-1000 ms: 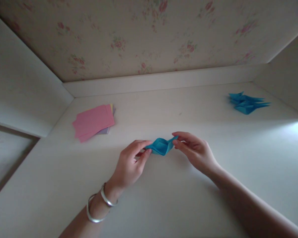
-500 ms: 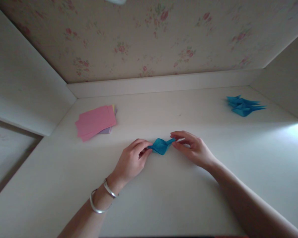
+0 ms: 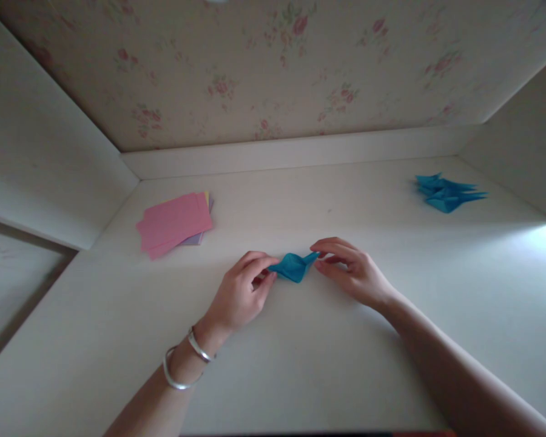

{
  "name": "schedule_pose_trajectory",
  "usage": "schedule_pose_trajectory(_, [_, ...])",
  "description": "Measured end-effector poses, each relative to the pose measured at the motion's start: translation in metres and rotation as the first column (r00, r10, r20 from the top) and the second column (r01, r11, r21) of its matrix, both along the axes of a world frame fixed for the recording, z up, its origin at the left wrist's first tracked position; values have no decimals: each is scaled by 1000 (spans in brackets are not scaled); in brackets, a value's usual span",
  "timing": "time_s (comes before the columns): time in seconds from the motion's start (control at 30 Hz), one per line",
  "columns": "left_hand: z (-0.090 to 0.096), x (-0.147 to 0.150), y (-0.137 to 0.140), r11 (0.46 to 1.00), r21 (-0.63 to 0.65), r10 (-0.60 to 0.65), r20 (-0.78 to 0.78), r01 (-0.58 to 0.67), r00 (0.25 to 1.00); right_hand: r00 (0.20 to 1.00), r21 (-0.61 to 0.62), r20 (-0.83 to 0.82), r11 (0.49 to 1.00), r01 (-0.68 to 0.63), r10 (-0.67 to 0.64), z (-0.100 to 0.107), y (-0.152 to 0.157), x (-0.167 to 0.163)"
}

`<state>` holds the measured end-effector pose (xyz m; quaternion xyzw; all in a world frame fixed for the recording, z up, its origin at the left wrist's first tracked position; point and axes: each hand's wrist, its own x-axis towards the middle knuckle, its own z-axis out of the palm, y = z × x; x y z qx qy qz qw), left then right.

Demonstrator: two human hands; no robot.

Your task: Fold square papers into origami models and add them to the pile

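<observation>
A blue folded paper crane (image 3: 295, 268) lies between my hands above the white tabletop, its rounded middle facing up. My left hand (image 3: 246, 288) pinches its left point between thumb and fingers. At the other end, the slim right point rests between the thumb and fingertips of my right hand (image 3: 350, 272). Two silver bangles circle my left wrist.
A loose stack of pink paper sheets (image 3: 175, 221), with yellow and purple edges showing beneath, lies at the back left. Several blue folded cranes (image 3: 448, 195) sit together at the back right. A white ledge (image 3: 300, 152) and flowered wall bound the table's far side.
My left fingers have shifted slightly up and left on the crane's left point. My right index finger has lifted a little. The crane is almost where it was.
</observation>
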<state>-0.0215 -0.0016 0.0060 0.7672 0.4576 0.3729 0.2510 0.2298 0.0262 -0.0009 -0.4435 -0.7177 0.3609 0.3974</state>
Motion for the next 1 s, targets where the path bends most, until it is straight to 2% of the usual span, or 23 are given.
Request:
schedule_pose_trajectory(0.27, [-2, -1, -2, 998, -59, -2, 9, 3, 1000, 999, 31, -15, 999, -34, 35, 1, -1, -1])
schedule_pose_trajectory(0.77, [-6, -3, -2, 998, -61, -2, 6, 2, 1000, 997, 87, 56, 995, -56, 51, -5, -4, -1])
schedule_pose_trajectory(0.9, [-4, -3, -3, 999, -49, -2, 6, 2, 1000, 998, 106, 66, 994, -28, 21, -2, -7, 0])
schedule_pose_trajectory(1.0, [0, -4, -3, 999, -25, 20, 22, -20, 1000, 993, 180, 106, 983, 40, -60, 8, -11, -2])
